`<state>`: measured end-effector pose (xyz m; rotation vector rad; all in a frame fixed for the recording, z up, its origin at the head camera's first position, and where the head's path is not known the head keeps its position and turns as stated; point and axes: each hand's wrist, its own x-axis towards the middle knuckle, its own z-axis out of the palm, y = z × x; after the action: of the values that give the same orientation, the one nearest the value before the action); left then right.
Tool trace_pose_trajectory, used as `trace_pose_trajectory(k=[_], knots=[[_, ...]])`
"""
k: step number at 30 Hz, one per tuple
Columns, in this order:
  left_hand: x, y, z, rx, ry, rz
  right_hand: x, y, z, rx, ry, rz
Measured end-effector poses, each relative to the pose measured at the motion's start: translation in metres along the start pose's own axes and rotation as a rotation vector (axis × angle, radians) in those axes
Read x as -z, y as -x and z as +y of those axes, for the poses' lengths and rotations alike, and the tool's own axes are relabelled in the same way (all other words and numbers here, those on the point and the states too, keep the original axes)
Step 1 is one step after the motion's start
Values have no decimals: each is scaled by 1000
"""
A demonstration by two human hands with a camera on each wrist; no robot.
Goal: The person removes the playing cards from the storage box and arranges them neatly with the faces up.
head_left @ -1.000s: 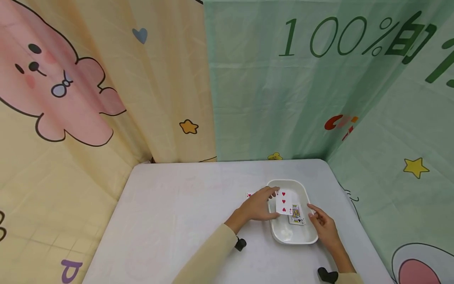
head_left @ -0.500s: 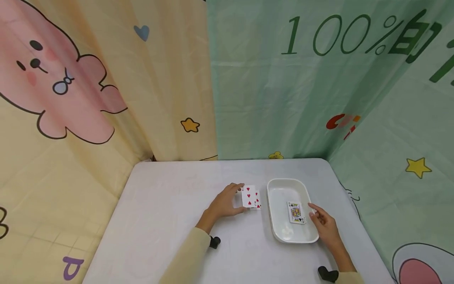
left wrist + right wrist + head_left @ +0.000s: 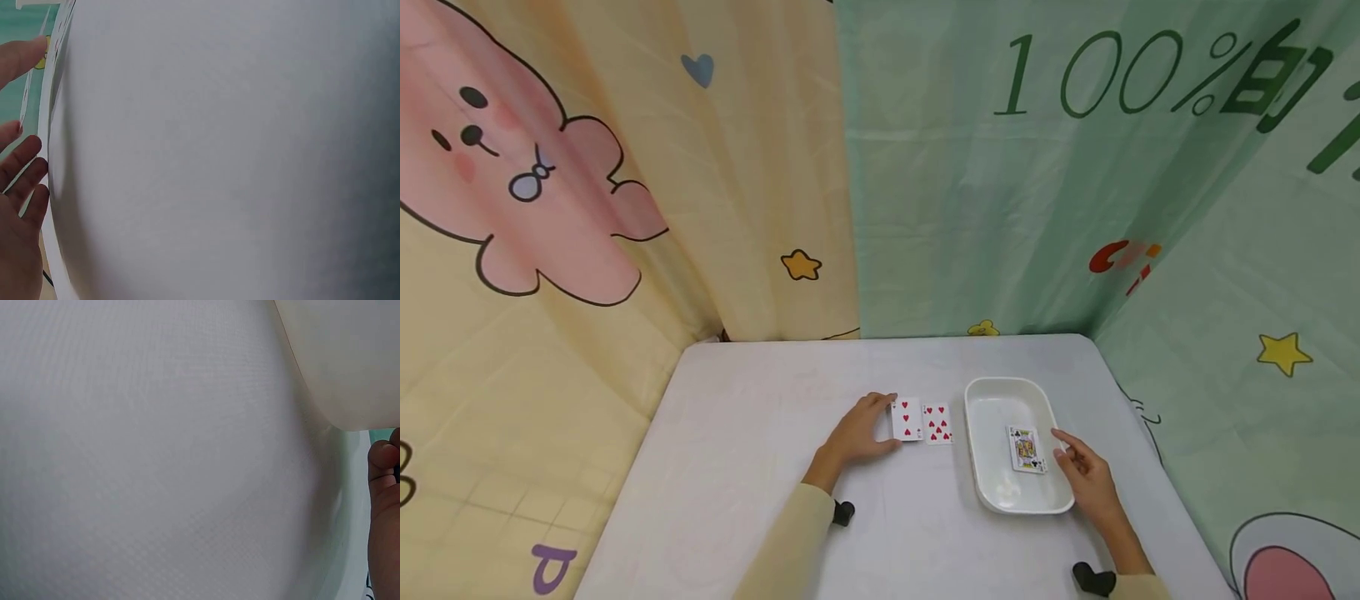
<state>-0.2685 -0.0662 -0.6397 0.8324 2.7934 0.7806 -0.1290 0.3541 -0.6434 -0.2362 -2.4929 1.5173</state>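
Your left hand [image 3: 852,435] holds one card [image 3: 906,419] by its far and near edges, left of a second card [image 3: 937,423] on the table [image 3: 767,433]; your right hand [image 3: 1090,479] grips the tray [image 3: 1017,495] at its right rim. Judged light, thin and slippery, the held card suits an edge hold.

Tray [image 3: 1011,497] on table [image 3: 760,433], right half. Face card [image 3: 1027,450] lying inside tray, toward right wall. Right hand [image 3: 1088,479] at tray's right rim, fingertips touching it. Left of tray, near it: right heart card [image 3: 937,423] on table. Just left of that: left heart card [image 3: 906,419], between finger and thumb of left hand [image 3: 856,432], which comes in from near left. Curtains [image 3: 760,167] behind table's far edge, also along left and right sides.
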Motion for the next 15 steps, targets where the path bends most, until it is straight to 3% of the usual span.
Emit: trace_pose_trajectory(k=[15], knots=[[0, 3, 1, 25, -25, -30, 1, -1, -7, -25, 5, -8]])
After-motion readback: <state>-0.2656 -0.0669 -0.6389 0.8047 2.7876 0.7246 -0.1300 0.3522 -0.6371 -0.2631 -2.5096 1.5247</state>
